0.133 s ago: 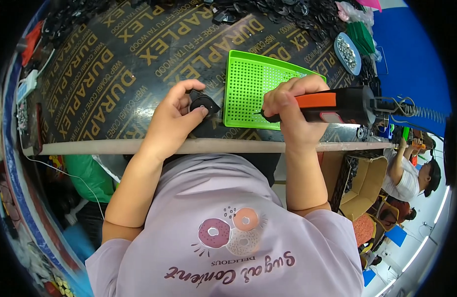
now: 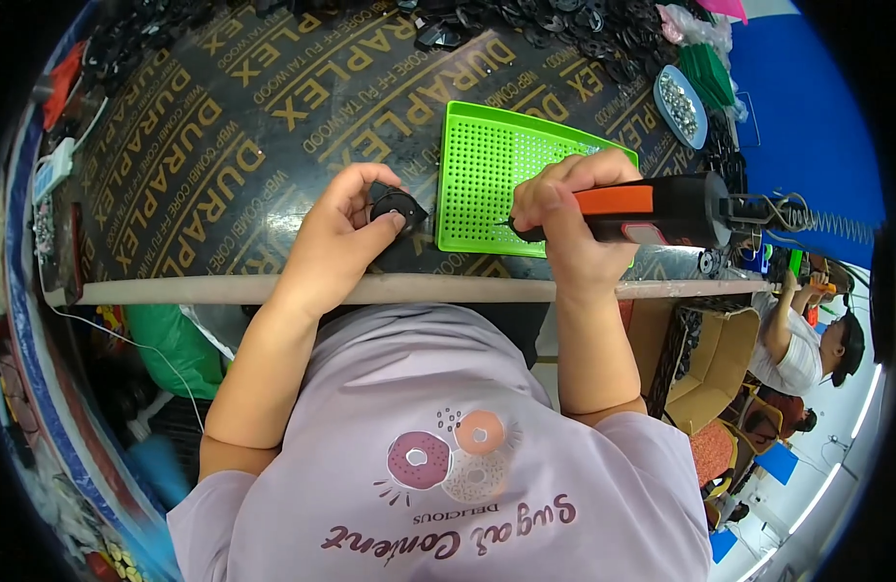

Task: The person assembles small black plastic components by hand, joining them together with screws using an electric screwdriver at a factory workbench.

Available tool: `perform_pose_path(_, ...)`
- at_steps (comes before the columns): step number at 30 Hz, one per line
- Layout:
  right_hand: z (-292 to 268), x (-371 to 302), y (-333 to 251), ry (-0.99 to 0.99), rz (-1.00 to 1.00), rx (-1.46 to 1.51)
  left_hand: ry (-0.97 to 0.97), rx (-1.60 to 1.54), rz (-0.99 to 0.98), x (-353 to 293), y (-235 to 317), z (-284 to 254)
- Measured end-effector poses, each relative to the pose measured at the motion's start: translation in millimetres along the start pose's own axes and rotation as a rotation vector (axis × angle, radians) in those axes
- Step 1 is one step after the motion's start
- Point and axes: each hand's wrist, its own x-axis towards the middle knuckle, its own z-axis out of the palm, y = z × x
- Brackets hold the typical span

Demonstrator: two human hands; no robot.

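Note:
My left hand (image 2: 343, 228) is closed on a small black plastic part (image 2: 400, 206), rounded with a pointed corner, above the dark printed tabletop (image 2: 264, 175). The thumb lies across the part's face. In my right hand (image 2: 576, 213) is a black and orange electric screwdriver (image 2: 652, 209), held level with its thin bit pointing left toward the part, apart from it. Behind the screwdriver's tip lies a shallow bright green perforated tray (image 2: 482, 165). My right hand hides the tray's near right portion.
A coiled cable (image 2: 826, 221) runs right from the screwdriver. A pale blue dish (image 2: 681, 107) of small metal pieces stands at far right. Black plastic parts (image 2: 574, 34) are heaped along the back. Below the table edge are an open cardboard box (image 2: 710, 373) and another person (image 2: 802, 339).
Both hands have shifted very slightly, the screwdriver a little to the left. Each hand keeps its hold.

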Motion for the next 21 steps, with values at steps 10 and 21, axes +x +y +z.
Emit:
perform_pose_path(10,-3,-1,-1,-0.075,-0.041,-0.12,-0.024,-0.25,-0.181,1,7,3)
perform_pose_path(21,2,22,-29,-0.136,-0.008,0.287,-0.051,-0.236,-0.163,6,-11,-2)
